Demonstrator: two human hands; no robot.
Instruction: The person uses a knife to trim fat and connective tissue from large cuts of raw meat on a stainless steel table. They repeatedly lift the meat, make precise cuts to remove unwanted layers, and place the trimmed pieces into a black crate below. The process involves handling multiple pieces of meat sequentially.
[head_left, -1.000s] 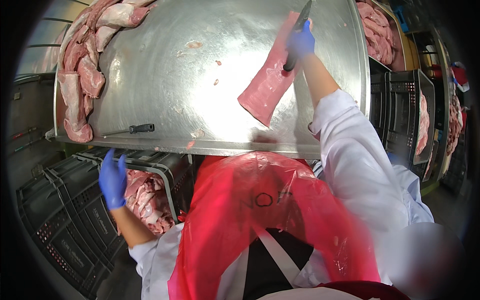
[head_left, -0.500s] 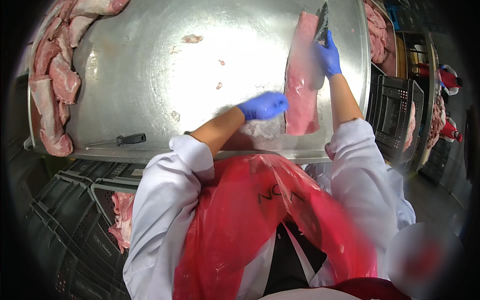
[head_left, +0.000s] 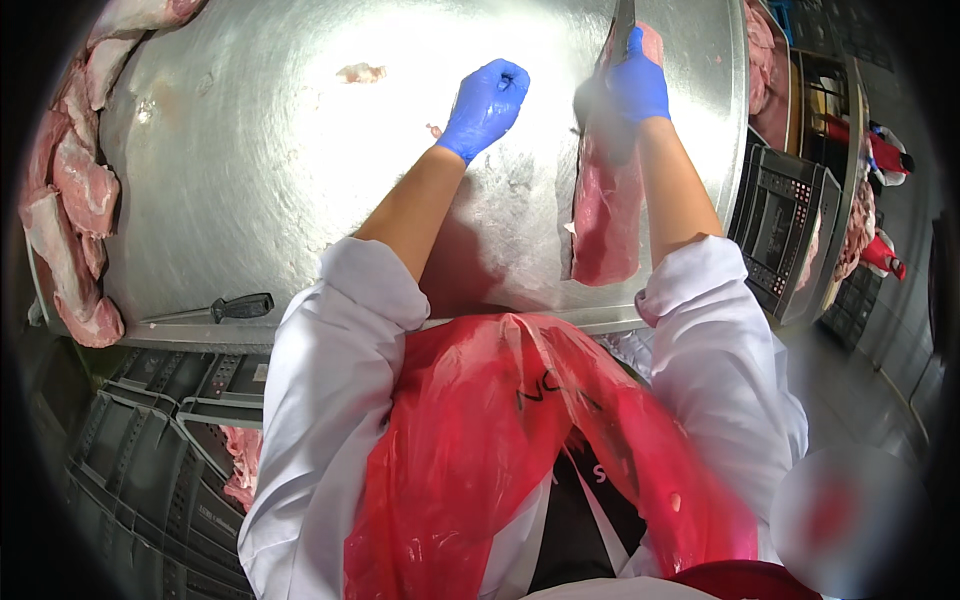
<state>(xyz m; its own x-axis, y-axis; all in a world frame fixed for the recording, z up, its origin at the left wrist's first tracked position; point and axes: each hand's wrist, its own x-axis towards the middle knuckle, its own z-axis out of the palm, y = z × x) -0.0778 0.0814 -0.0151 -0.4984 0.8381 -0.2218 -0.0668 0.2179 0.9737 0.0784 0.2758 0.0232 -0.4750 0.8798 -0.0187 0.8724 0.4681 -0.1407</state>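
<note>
A long pink boneless pork loin (head_left: 608, 225) lies lengthwise on the right part of the metal table (head_left: 300, 190). My blue-gloved right hand (head_left: 641, 88) is over its far end, closed round a knife (head_left: 624, 22). The blade points away from me and runs out of the picture at the top; the glove hides the knife's handle. To the left of the loin, apart from it, my blue-gloved left hand (head_left: 486, 108) is a closed fist above the metal. Whatever that fist may hold is hidden. A meat scrap (head_left: 361, 73) lies beyond it to the left.
Several cuts of meat (head_left: 85, 190) line the table's left edge. A second knife (head_left: 243, 307) with a black handle lies near the front left edge. Dark crates (head_left: 130, 450) stand below left, another crate (head_left: 785, 225) at the right. People in red and white (head_left: 885, 155) are at far right.
My left hand has moved away from the loin, up and to the left. My right hand has shifted left over the loin's far end with the knife. The view has shifted slightly.
</note>
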